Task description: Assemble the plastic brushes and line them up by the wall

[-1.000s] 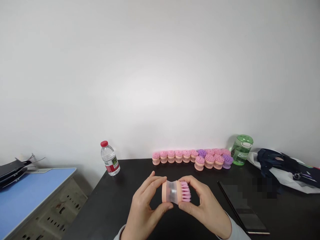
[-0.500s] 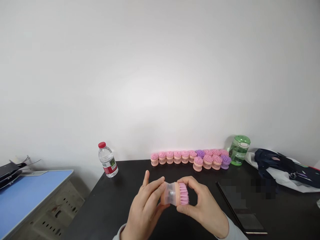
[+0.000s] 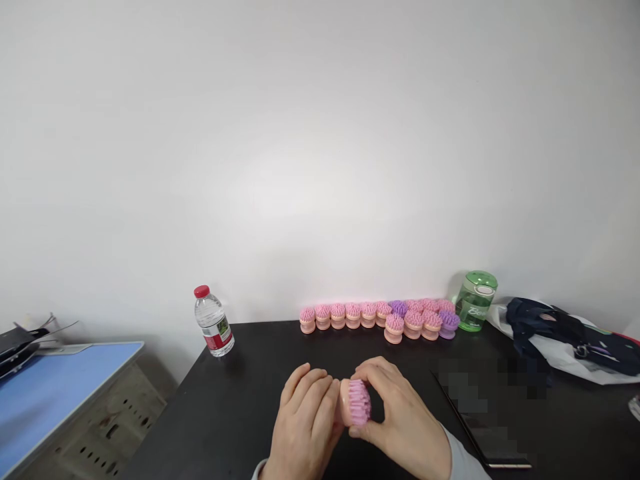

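Between my two hands, low over the black table (image 3: 235,400), is a scrub brush (image 3: 356,403) with pink bristles and a peach-coloured collar. The bristles point to the right. My left hand (image 3: 307,417) wraps round the brush's body and hides most of it. With thumb and fingers, my right hand (image 3: 400,420) grips the bristle end at its rim. Behind my hands, brushes of the same kind (image 3: 353,315) stand bristles up in rows along the wall, mostly pink. A purple brush (image 3: 449,324) ends the front row at the right.
A water bottle with a red cap (image 3: 214,321) stands at the table's back left. Right of the brushes is a green clear jar (image 3: 475,303), then dark cloth and a white bag (image 3: 560,357). A black tablet (image 3: 500,433) lies at right. A blue-topped surface (image 3: 75,393) adjoins at left.
My left hand has closed further round the brush, covering the translucent body that showed before. The brush has turned so its bristles face more toward me.
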`<state>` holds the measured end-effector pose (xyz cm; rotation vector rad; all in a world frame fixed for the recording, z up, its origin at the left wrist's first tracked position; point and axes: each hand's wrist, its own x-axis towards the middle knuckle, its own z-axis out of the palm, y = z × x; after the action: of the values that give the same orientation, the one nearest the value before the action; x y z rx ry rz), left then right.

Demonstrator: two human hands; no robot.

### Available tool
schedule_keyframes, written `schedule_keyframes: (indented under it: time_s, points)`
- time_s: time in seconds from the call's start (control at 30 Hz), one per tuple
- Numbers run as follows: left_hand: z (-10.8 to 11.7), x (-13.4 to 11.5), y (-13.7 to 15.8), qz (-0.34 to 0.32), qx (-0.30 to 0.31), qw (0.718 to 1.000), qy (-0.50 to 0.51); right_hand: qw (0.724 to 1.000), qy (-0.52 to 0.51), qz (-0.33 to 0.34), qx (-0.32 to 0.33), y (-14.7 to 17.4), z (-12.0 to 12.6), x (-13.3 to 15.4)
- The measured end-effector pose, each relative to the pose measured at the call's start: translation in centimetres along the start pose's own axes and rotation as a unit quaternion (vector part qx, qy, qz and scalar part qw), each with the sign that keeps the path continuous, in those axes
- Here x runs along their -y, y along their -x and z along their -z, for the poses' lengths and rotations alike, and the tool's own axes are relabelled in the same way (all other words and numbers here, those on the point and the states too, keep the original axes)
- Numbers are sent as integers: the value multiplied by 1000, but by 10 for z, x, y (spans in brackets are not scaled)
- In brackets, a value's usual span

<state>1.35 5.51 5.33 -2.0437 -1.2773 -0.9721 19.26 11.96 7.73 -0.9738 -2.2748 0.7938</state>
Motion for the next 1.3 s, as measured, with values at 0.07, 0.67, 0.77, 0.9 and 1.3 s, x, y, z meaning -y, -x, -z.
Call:
schedule_keyframes:
  time_s: [0.07,0.67,0.77,0.9,1.3]
  points:
    - [2,1,-3,13,0,1000,2,1000,-21,-7,12,-1,0,-2]
    - [-39,51,20,382,146,882,234,997,39,-42,51,-21,5,-39]
    - [-63,54,17,379,157,872,268,996,46,-52,57,-12,17,-52]
    - [-108,47,-2,364,162,876,273,995,51,-77,48,12,27,-73]
    - [-240,27,-61,384,162,874,252,990,11,-140,6,52,58,-127]
